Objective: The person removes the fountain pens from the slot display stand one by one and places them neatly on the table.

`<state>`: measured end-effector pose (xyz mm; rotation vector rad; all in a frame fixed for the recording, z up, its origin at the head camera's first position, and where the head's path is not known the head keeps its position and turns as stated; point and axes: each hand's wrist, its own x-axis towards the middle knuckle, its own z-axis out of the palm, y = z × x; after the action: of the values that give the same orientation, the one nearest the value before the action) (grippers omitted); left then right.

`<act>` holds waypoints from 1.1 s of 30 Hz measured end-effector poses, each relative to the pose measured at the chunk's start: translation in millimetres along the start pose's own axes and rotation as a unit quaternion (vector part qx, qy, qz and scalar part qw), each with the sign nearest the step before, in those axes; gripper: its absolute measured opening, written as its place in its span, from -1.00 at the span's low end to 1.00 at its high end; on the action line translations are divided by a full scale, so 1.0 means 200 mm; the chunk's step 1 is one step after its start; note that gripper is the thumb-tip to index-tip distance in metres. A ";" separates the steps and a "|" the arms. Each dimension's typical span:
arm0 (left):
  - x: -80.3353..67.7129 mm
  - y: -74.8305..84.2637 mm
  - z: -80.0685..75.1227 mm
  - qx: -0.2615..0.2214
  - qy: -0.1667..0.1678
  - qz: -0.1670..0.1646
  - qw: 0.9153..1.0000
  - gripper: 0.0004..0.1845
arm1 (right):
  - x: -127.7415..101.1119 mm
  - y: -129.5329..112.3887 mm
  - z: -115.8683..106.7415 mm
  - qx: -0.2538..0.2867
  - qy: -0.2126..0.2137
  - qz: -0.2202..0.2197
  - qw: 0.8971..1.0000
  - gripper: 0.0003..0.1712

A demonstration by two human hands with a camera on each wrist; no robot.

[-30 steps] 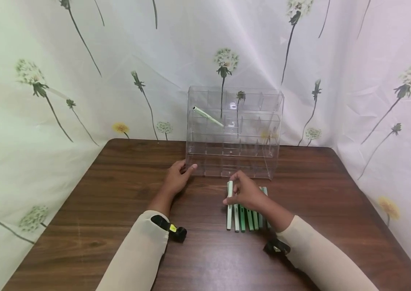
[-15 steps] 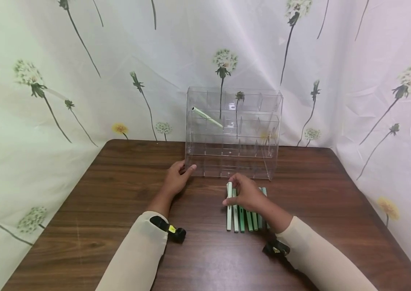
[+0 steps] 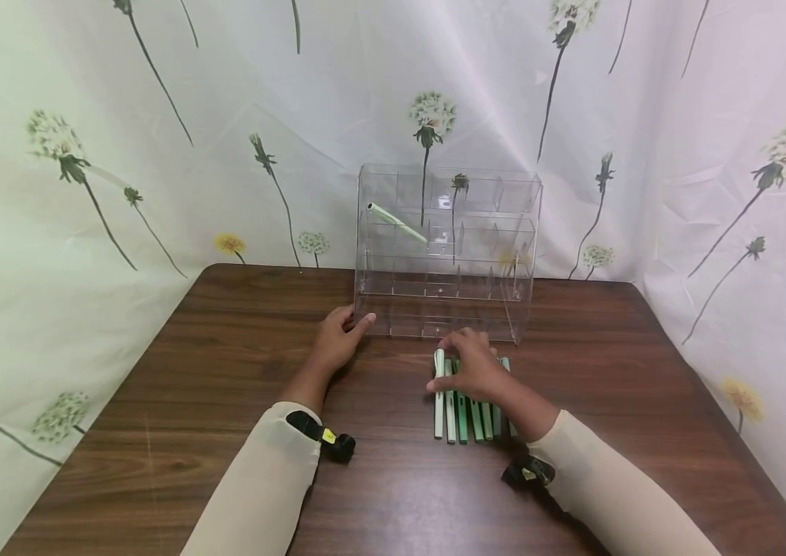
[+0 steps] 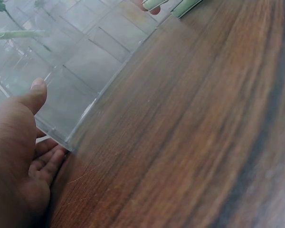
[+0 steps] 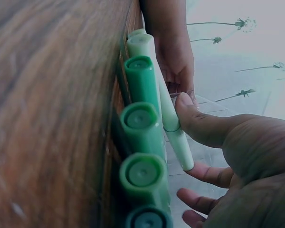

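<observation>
My left hand (image 3: 337, 340) holds the lower left corner of a clear plastic organizer (image 3: 407, 293); in the left wrist view its thumb (image 4: 37, 90) lies in front of the panel and fingers curl behind the corner. With thumb and index finger my right hand (image 3: 472, 367) pinches a pale green pen (image 3: 439, 417), the leftmost of a row. In the right wrist view that pen (image 5: 170, 111) is tilted, its one end off the table. Several green pens (image 3: 463, 421) lie side by side under the right hand, partly hidden. Another pale green pen (image 3: 398, 224) lies slanted in an upper tier of the organizer.
The organizer stands upright near the back of a brown wooden table (image 3: 226, 386), with several divided compartments. Behind and beside the table hangs a white cloth (image 3: 296, 116) printed with dandelions.
The right hand's other fingers have spread a little over the row, and the pinched pen's far end sits slightly lower. My left hand stays at the organizer's corner.
</observation>
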<state>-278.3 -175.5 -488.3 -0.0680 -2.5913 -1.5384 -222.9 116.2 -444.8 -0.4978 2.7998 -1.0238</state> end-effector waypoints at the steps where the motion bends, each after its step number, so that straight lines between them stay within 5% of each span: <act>1: 0.00 0.00 0.00 0.000 -0.001 -0.001 1.000 -0.36 | 0.00 0.00 0.00 -0.001 0.000 0.004 1.000 -0.15; 33: -0.01 0.01 -0.01 -0.015 -0.007 -0.003 1.000 -0.37 | 0.02 0.03 0.01 -0.054 -0.069 -0.002 0.996 -0.23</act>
<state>-276.0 -175.4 -485.5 -0.0745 -2.5811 -1.5832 -227.3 119.0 -450.5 -0.5628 2.7425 -0.8071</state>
